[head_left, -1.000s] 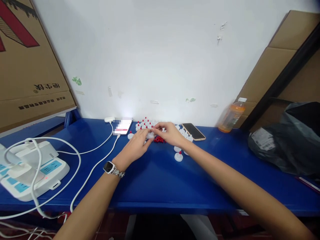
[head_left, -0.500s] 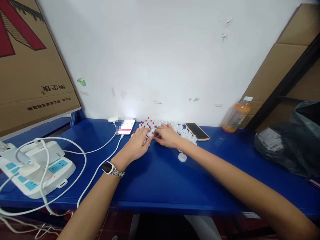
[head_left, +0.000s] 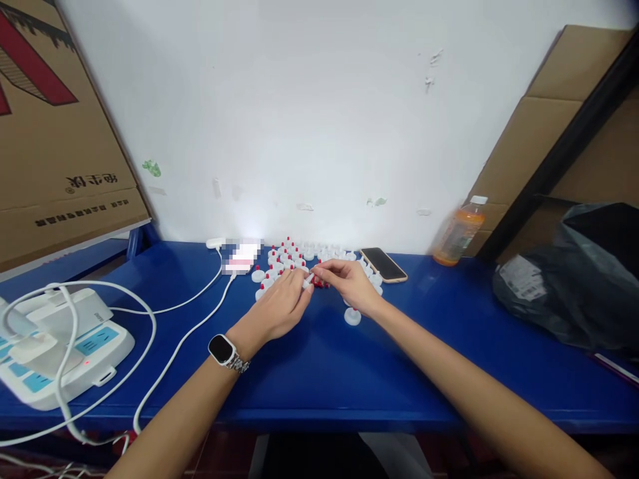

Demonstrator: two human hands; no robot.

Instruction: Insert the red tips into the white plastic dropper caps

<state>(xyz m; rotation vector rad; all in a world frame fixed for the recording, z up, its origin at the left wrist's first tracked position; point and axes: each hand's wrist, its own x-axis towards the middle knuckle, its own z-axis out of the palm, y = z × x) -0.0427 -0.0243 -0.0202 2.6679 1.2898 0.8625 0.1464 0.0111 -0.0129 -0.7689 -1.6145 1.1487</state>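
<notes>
My left hand [head_left: 282,303] is closed around a white nozzle cap [head_left: 307,281], its narrow spout tilted up to the right. At that spout's tip, the thumb and forefinger of my right hand [head_left: 352,285] are pinched together; a small red tip cap seems to be between them, mostly covered by the fingers. Loose red tip caps [head_left: 319,283] lie in a small heap under my right fingers. White nozzle caps with red tips [head_left: 285,255] stand grouped behind and beside my left hand. Plain white nozzle caps [head_left: 373,274] are clustered behind my right hand. Nearer me sits one red-tipped nozzle cap [head_left: 352,317].
A phone with a lit screen [head_left: 242,258] lies at the back left on a white cable. Beside the plain caps rests a dark phone [head_left: 383,265]. An orange drink bottle [head_left: 459,233] and a dark plastic bag [head_left: 564,279] are right; a power strip [head_left: 112,359] is left.
My hands have drawn slightly apart and nearer me, uncovering the red tip caps. The right fingers now meet at the held spout's tip. The whole view has shifted a little.
</notes>
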